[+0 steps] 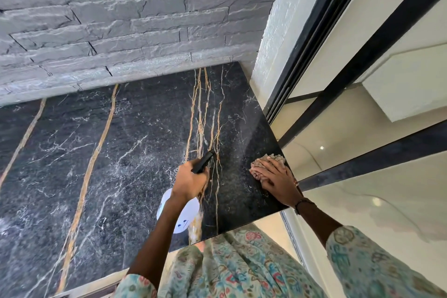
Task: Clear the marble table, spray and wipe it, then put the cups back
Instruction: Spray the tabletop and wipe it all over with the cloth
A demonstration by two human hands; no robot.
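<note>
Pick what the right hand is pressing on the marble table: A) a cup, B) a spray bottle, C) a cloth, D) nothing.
C: the right hand lies flat on a crumpled cloth near the table's right edge, while the left hand holds the spray bottle.

I count one spray bottle [179, 213] at six o'clock, one cloth [268, 161] at four o'clock, two hands.
</note>
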